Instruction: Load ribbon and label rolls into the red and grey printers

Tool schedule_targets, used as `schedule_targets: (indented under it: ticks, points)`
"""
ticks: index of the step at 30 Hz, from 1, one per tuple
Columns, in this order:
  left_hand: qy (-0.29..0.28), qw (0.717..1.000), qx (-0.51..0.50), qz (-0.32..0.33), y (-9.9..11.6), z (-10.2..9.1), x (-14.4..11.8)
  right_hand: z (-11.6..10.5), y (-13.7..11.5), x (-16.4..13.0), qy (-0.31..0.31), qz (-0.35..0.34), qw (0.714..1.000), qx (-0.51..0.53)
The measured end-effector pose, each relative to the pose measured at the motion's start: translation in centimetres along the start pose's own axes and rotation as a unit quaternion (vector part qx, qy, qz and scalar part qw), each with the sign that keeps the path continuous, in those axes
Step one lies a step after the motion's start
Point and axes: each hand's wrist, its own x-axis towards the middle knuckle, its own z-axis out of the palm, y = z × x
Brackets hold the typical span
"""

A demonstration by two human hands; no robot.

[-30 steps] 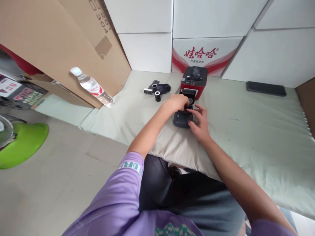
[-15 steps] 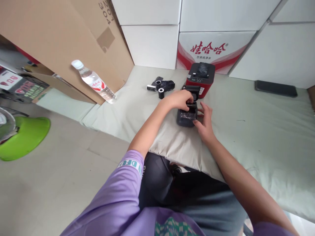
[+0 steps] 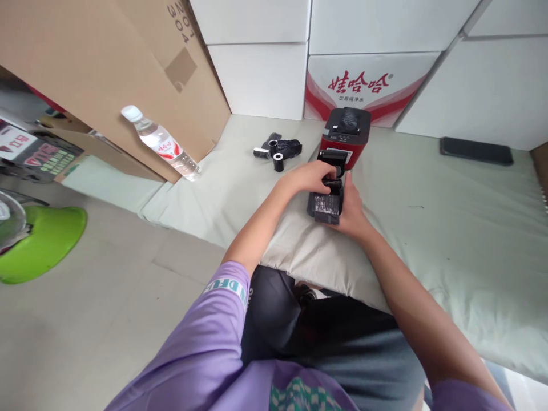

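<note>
2 hands meet on a small black printer [image 3: 326,201] lying on the pale green mat [image 3: 428,200], just in front of a red printer [image 3: 345,137]. Far left, a green dish [image 3: 40,242] sits on the floor, and a water bottle [image 3: 159,142] leans against a big cardboard box [image 3: 98,74]. Further along, 3 small black rolls [image 3: 276,153] lie loose on the mat, apart from the printers. The left hand [image 3: 309,176] is closed over the top of the black printer, beside its raised lid [image 3: 333,158]. The right hand [image 3: 351,208] cups the printer's right side, gripping it steady. With the lid up and a dark part showing in the bay, loading looks under way; closing the lid seems left to do, though I cannot tell whether a roll is seated. At the far right, a black phone [image 3: 476,152] lies on the mat by white boxes [image 3: 471,91].
</note>
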Motion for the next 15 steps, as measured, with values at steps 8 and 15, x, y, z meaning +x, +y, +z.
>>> schedule_targets:
  ticks: [8, 15]
  points:
    - [-0.013, 1.0, 0.013, 0.024, 0.7, 0.5, 0.5, -1.7, 1.3, 0.2, -0.059, -0.002, 0.998, -0.017]
    - [0.01, 1.0, 0.004, 0.028, 1.2, -0.1, 0.1, -1.1, 1.8, 0.5, -0.047, 0.004, 0.999, -0.013]
